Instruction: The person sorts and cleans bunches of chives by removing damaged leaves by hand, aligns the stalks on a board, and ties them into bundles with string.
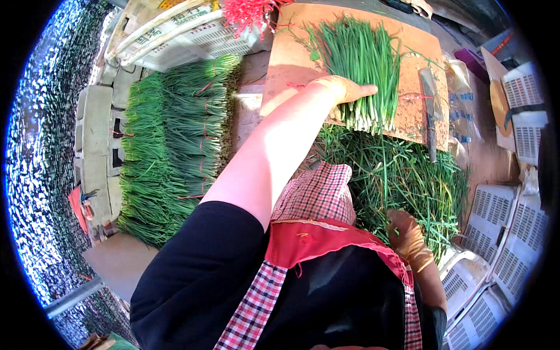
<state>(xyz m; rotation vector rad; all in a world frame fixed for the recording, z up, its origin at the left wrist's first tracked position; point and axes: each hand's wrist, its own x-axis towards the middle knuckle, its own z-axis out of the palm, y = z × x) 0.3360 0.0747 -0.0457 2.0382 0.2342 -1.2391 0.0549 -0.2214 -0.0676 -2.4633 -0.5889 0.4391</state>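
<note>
My left hand (350, 90), in a tan glove, lies on the left side of a thick bunch of green garlic chives (361, 57), near its pale cut ends. The bunch rests on an orange-brown board (288, 65). Low on the right, my gloved right hand (404, 234) is beside a loose heap of chives (393, 175), its fingers curled round the lower end of a long blade or a few blades. On the board's right part lies a knife (429, 105), with a thin red tie near it.
Tied chive bundles (192, 122) stand in rows at the left, by pale blocks (97, 144). White plastic crates (201, 39) are at the upper left, and more crates (490, 214) at the right. Red plastic ties (249, 17) hang above the board's left corner.
</note>
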